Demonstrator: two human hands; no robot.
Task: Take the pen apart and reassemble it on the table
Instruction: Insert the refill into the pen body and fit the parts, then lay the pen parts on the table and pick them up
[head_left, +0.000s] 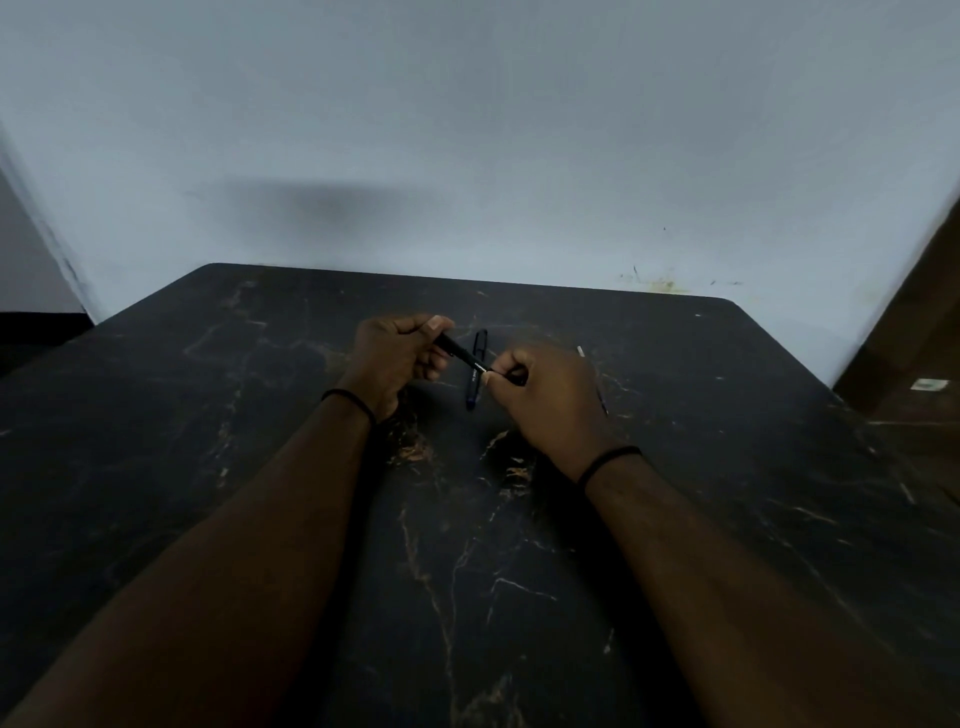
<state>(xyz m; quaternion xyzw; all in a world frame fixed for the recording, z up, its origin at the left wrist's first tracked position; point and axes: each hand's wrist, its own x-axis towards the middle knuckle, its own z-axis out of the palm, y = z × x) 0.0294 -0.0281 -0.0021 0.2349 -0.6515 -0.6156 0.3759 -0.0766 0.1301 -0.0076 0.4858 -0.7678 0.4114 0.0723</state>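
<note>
left hand (397, 358) and right hand (545, 392) pinch pen barrel (464, 356) ends above table (727, 467) centre | pen cap (477, 371) beneath; refill (592, 376) at 3 o'clock | risk: twist slips, barrel drops; refill rolls off

One head-worn view looks forward and down from the near edge across the dark tabletop (675, 519) toward the far wall (467, 130), close above both forearms.
</note>
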